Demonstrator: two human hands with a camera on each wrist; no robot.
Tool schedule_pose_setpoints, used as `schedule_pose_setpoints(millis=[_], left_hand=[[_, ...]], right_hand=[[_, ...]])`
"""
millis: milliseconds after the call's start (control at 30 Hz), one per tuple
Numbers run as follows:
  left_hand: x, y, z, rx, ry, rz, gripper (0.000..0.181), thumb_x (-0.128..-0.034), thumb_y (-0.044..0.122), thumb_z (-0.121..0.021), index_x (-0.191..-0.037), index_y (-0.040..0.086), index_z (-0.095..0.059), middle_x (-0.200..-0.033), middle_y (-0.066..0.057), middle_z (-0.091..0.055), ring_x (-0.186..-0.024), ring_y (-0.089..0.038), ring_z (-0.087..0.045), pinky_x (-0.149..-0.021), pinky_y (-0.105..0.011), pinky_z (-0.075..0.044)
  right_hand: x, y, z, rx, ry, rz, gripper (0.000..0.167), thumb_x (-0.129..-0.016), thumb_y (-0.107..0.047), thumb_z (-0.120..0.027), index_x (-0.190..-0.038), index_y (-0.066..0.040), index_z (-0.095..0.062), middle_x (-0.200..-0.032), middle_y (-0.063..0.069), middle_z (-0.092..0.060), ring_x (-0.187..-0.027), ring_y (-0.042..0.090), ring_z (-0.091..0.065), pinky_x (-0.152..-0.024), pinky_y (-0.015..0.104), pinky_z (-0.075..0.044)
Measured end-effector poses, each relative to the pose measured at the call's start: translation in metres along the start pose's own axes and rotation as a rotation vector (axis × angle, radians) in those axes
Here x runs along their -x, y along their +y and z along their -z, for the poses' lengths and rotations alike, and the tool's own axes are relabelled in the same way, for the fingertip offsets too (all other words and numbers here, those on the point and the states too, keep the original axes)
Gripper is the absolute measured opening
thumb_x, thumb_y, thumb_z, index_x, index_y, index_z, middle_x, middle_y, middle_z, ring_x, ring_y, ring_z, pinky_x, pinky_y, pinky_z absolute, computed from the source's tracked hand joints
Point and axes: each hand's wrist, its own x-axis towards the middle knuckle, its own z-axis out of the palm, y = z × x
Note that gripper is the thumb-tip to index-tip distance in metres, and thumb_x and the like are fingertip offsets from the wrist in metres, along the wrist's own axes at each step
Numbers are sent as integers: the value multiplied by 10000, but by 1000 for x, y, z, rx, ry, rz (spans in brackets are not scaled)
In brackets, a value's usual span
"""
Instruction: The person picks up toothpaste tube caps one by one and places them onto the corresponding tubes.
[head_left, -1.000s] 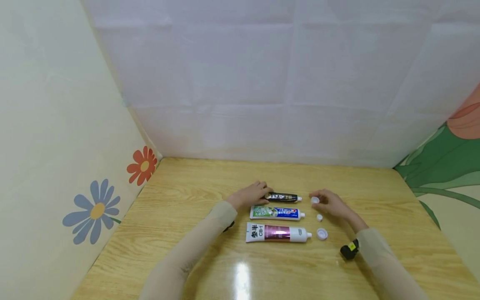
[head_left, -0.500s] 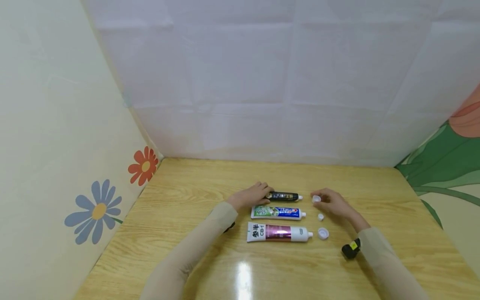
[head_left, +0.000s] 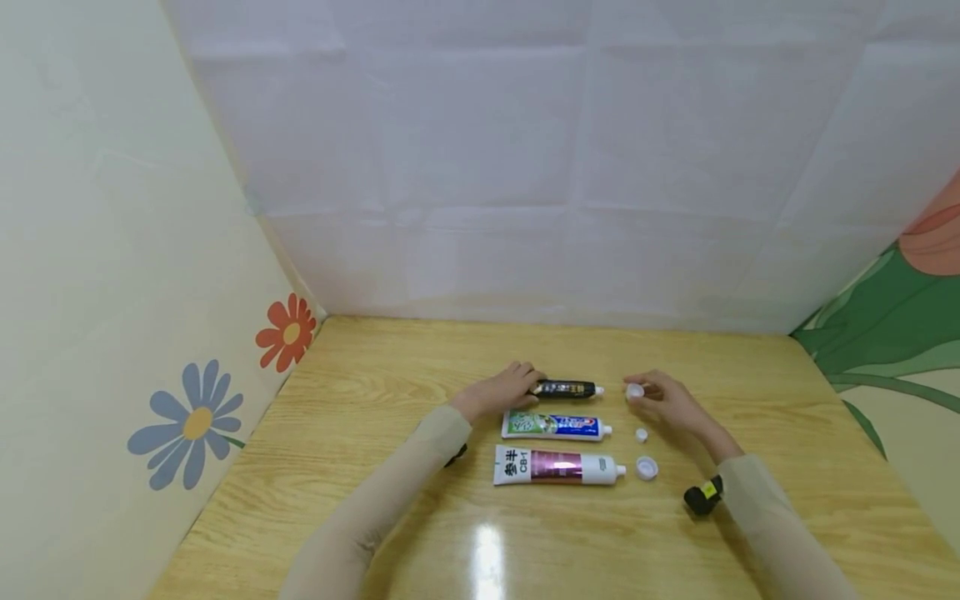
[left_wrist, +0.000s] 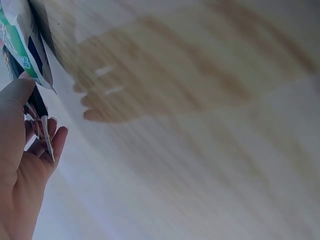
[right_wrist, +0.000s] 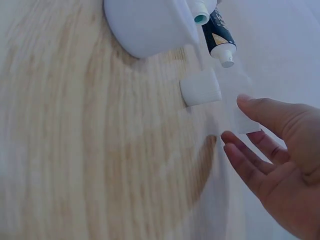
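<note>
- Head view, left: left hand (head_left: pixel 498 393), fingers gripping the tail end of the black tube (head_left: pixel 567 389), farthest of three laid side by side on the table (head_left: pixel 337 433).
- Head view, right: right hand (head_left: pixel 672 406), well apart from the left, pinching a white cap (head_left: pixel 634 391) near the black tube's bare nozzle (head_left: pixel 599 390), not touching it.
- Head view, middle: green-and-blue tube (head_left: pixel 555 425), uncapped; small cap (head_left: pixel 641 435) near its mouth.
- Head view, nearest: pink-and-white tube (head_left: pixel 555 467), uncapped; wide cap (head_left: pixel 647 468) beside its mouth.
- Left wrist view: thumb and curled fingers clamped about the black tube's tail; green-and-blue tube just beside.
- Right wrist view: white cap, pale and washed out, between thumb and fingers; whether it touches the table cannot be told. Small cap resting alone.
- Step in hand, as judged: handling the black tube's cap, tube steadied.
- Next move, as judged: calls for a firm left hold and the white cap kept in line with the nozzle; whether for fitting or setting down, unclear.
</note>
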Motion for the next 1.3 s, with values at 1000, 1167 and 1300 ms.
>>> schedule_pose_setpoints(millis=[1000,1167,1300], left_hand=[[15,0,18,109,233,-92,495,-973,250,-471,-1432,131,-328,-1254,-30,-464,-1077,-122,-440,-936,-245,-413],[15,1,23,61,301,-123,480,-961,230,-502,-1404,100,-373,-1230,-42,-489,-1071,-134,-465,-934,-251,-418],[15,1,27,41,340,-145,473,-945,203,-535,-1381,75,-404,-1203,-53,-501,-1058,-149,-475,-929,-265,-421]], right_hand=[[-5,-22,13,16,100,105,449,-880,-156,-634,-1280,4,-507,-1171,221,-571,-994,349,-573,-840,422,-502],[-4,-30,17,34,129,110,447,-880,-165,-635,-1266,24,-511,-1158,223,-583,-963,316,-582,-817,362,-515],[-3,-37,19,33,142,97,430,-883,-194,-633,-1237,28,-534,-1142,208,-599,-951,290,-578,-819,368,-508]])
